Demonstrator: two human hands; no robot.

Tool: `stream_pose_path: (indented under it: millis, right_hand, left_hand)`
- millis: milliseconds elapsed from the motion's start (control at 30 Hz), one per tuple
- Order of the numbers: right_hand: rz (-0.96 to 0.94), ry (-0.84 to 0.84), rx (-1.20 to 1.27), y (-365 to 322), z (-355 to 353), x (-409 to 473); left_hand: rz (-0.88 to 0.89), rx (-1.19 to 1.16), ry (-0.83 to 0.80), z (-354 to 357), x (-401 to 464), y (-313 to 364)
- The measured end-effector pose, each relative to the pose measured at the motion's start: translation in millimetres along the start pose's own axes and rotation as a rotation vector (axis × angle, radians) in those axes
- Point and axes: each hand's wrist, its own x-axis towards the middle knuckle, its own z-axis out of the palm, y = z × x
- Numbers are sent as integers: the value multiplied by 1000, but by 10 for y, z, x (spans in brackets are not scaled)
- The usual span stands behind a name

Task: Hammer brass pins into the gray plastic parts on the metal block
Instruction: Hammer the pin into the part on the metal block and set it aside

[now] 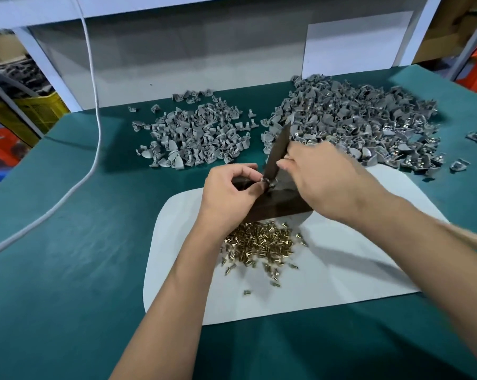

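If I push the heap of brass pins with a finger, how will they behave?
The brass pins would probably scatter, since they lie loose in a heap. Their round shafts suggest that they roll, likely in curves because each has a wider head. The white mat looks smooth, so they may slide easily.

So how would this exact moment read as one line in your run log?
step: hammering pin | left hand: pinches part on block | right hand: grips bar over part | pins: heap on mat
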Motion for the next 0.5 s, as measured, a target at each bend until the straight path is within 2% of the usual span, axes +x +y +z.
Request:
stream_pose_path:
  millis: [67,167,200,333,500]
  right_hand:
    - [13,15,-54,67,-116,54]
    - [-17,279,37,94,-159,61]
    - [-25,306,67,67,-131,53]
    - [-32,53,-61,8,2,31]
    - [-11,115,-1,131,-54,53]
  left_hand:
    - [-3,5,7,-6,-13,11]
    - [-4,11,2,-6,5,0]
    - [-5,9,6,-5,7,-5]
    - [5,3,6,6,-6,-5]
    - [7,-32,2,-12,-8,-24]
